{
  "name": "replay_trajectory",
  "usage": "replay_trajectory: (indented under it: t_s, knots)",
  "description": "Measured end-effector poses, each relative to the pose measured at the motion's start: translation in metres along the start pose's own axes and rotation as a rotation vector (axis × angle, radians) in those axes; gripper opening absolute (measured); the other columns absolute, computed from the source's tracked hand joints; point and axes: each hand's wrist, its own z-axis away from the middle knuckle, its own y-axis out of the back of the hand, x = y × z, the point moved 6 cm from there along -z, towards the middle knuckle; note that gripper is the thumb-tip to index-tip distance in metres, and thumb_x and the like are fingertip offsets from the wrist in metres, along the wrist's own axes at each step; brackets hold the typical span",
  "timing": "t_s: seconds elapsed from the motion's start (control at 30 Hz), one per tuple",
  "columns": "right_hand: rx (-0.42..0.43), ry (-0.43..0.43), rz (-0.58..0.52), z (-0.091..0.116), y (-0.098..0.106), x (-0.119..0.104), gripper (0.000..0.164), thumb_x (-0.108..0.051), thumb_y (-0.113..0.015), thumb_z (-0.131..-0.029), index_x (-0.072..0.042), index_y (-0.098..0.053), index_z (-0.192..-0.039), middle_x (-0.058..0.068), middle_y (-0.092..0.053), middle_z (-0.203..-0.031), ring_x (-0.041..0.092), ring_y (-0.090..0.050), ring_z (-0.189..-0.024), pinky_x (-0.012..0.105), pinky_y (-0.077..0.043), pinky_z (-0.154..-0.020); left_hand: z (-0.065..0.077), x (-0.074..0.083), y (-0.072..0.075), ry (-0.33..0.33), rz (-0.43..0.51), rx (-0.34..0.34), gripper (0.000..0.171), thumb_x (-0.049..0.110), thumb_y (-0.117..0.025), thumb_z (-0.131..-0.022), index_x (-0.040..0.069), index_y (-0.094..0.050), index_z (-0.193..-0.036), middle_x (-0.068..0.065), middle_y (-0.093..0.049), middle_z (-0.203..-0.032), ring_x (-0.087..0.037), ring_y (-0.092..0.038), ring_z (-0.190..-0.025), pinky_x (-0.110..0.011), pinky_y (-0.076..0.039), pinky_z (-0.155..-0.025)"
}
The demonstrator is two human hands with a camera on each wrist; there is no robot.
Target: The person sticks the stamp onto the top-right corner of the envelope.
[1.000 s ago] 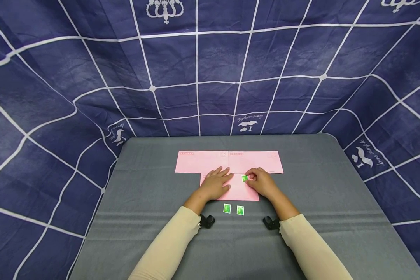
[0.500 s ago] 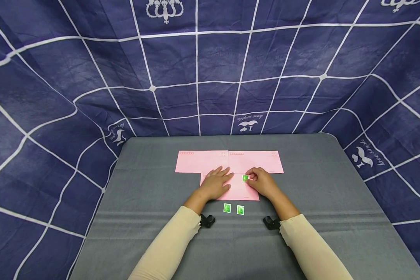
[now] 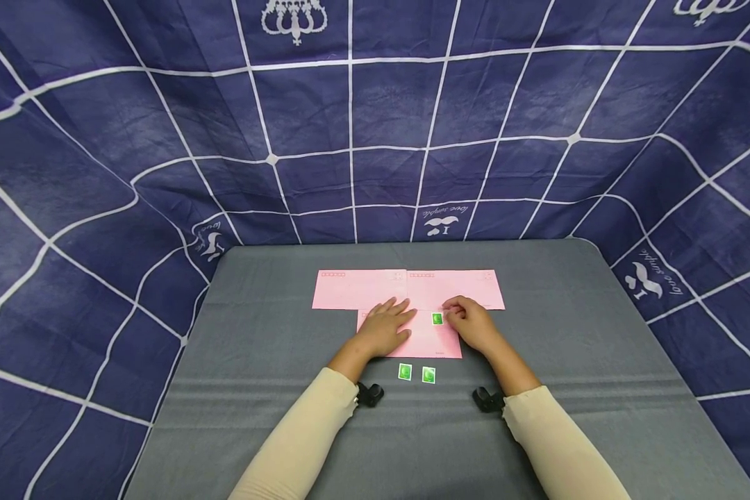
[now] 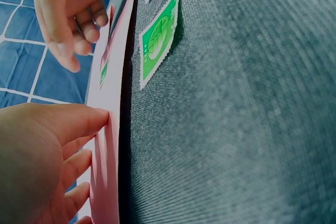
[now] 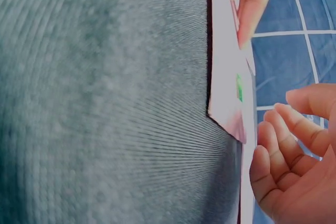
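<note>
A pink envelope [image 3: 428,342] lies nearest me on the grey table. Spread out flat, my left hand [image 3: 384,328] rests on its left half and covers part of it. Near the envelope's upper right corner sits a green postage stamp [image 3: 437,319], also seen as a small green stamp patch [image 5: 239,87] in the right wrist view. Just right of that stamp is my right hand [image 3: 471,325], its fingers loosely bent and holding nothing. Two loose green stamps, a left stamp [image 3: 405,371] and a right stamp [image 3: 428,375], lie on the cloth below the envelope.
Two more pink envelopes, the left envelope [image 3: 350,295] and the right envelope [image 3: 453,290], lie side by side behind the front one. The grey cloth [image 3: 275,333] spreads around them. A blue curtain [image 3: 387,125] with white lines surrounds the table.
My right fingers have let go of the stamp and shifted slightly right, leaving it on the envelope. The left hand has stayed in place.
</note>
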Motion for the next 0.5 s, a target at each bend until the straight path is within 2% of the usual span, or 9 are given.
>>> replay_trajectory:
  t_s: [0.23, 0.5]
  knots:
    - [0.036, -0.009, -0.065, 0.007, 0.008, -0.003, 0.019, -0.006, -0.062, -0.093, -0.001, -0.070, -0.110, 0.011, -0.069, -0.093, 0.012, -0.057, -0.077, 0.018, -0.046, -0.069, -0.001, 0.001, -0.002, -0.007, -0.010, -0.006, 0.054, 0.036, -0.051, -0.103, 0.024, -0.042, -0.156, 0.000, -0.031, -0.167, -0.030, -0.023, -0.157, -0.051, -0.022, -0.126]
    - [0.022, -0.009, -0.099, 0.018, 0.012, -0.005, 0.018, -0.004, -0.063, -0.093, 0.001, -0.069, -0.110, 0.011, -0.067, -0.091, 0.009, -0.055, -0.073, 0.017, -0.046, -0.066, 0.001, 0.002, 0.000, -0.005, 0.012, -0.008, 0.054, 0.033, -0.052, -0.103, 0.022, -0.043, -0.155, -0.001, -0.033, -0.166, -0.031, -0.023, -0.157, -0.052, -0.022, -0.126]
